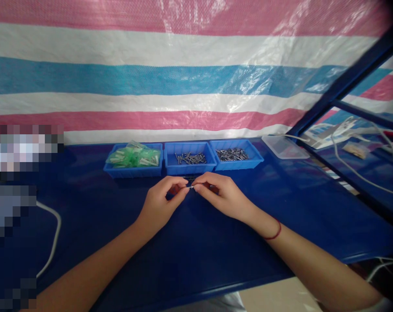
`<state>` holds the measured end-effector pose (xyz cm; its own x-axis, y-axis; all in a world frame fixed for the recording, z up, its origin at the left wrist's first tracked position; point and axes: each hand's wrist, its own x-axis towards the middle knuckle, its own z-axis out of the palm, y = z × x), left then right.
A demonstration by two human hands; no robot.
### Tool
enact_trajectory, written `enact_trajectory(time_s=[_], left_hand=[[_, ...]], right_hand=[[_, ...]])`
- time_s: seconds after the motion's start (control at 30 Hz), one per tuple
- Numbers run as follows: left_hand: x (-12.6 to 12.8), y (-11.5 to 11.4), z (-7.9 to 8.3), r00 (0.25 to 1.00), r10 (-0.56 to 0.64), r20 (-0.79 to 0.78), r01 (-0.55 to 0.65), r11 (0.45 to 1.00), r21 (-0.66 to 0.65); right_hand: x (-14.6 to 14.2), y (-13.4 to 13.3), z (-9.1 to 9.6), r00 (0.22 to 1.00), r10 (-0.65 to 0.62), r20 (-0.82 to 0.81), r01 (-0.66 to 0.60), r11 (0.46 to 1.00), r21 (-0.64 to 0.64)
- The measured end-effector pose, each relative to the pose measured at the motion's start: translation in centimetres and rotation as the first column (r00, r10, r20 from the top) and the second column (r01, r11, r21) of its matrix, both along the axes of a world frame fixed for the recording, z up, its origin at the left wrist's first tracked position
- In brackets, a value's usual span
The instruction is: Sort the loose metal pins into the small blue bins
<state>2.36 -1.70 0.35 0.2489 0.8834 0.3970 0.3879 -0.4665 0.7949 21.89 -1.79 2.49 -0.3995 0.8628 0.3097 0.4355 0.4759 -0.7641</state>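
Observation:
My left hand (160, 201) and my right hand (220, 197) meet over the dark blue table (196, 251), just in front of the middle tray. Both pinch with thumb and forefinger on a small metal part (190, 187) held between the fingertips; its exact shape is too small to make out. My right wrist carries a thin red string bracelet (274, 234). Three blue trays stand in a row behind the hands: the left tray (133, 171) holds green plastic bags of parts, the middle tray (190, 167) a few metal pins, the right tray (237, 161) many metal pins.
A clear plastic lid (284, 147) lies to the right of the trays. A striped tarp (183, 78) hangs behind the table. A white cable (51, 240) curves along the left. A blue frame bar (342, 82) slants at right, with cables and another surface beyond it.

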Motion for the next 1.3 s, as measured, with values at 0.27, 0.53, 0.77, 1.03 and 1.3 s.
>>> enact_trajectory(time_s=[0.27, 0.53, 0.77, 1.03, 1.3], left_hand=[[0.03, -0.05, -0.45, 0.995, 0.004, 0.098, 0.004, 0.997, -0.082], [0.01, 0.11, -0.52, 0.99, 0.019, 0.141, 0.005, 0.986, -0.165], [-0.09, 0.04, -0.15, 0.995, -0.009, 0.102, 0.022, 0.991, -0.133], [-0.19, 0.15, -0.26, 0.996, -0.019, 0.084, 0.028, 0.994, -0.108], [-0.28, 0.35, -0.3, 1.0, -0.009, 0.017, 0.01, 0.998, -0.065]], right_hand=[[-0.25, 0.11, -0.53, 0.997, 0.069, 0.027, -0.069, 0.998, -0.01], [-0.5, -0.07, -0.63, 0.998, 0.05, -0.047, -0.053, 0.996, -0.071], [-0.55, -0.01, -0.69, 0.999, 0.034, -0.039, -0.037, 0.995, -0.091], [-0.59, 0.01, -0.59, 0.999, -0.004, -0.042, 0.001, 0.996, -0.086], [-0.52, -0.29, -0.76, 0.989, -0.096, -0.111, 0.089, 0.994, -0.065]])
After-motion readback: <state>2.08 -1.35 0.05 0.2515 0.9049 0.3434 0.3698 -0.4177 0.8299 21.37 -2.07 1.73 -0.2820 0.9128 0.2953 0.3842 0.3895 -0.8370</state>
